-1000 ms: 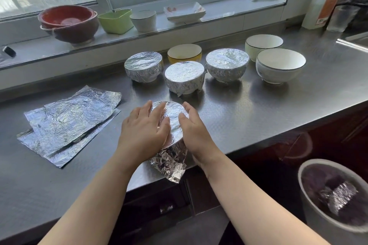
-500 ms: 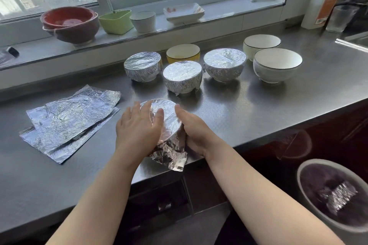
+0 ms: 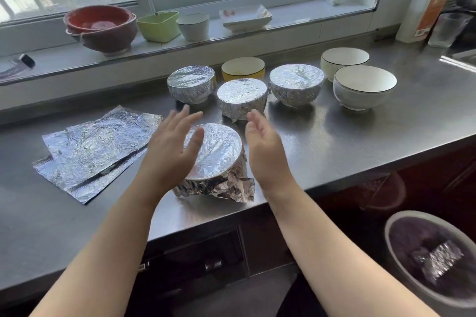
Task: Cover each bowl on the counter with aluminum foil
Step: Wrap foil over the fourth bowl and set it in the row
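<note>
A foil-covered bowl point(image 3: 219, 159) stands near the front edge of the steel counter point(image 3: 322, 147), its foil skirt crumpled at the base. My left hand point(image 3: 172, 149) hovers over the bowl's left side with fingers straight. My right hand point(image 3: 265, 152) is just off the bowl's right side, fingers loosely extended. Neither hand holds anything. Behind stand three more foil-covered bowls point(image 3: 192, 83) point(image 3: 242, 98) point(image 3: 296, 83). A yellow bowl point(image 3: 243, 68) and two white bowls point(image 3: 345, 60) point(image 3: 364, 86) are uncovered. Flat foil sheets point(image 3: 95, 147) lie to the left.
On the windowsill sit a red bowl point(image 3: 101, 26), a green dish point(image 3: 158, 26), a white cup point(image 3: 193, 26) and a white plate point(image 3: 246, 18). A bin point(image 3: 432, 260) holding crumpled foil stands on the floor at lower right. A box and glass stand at far right.
Both hands were pressing the foil down round the front bowl. They have now lifted off and spread apart, leaving the bowl wrapped on the counter.
</note>
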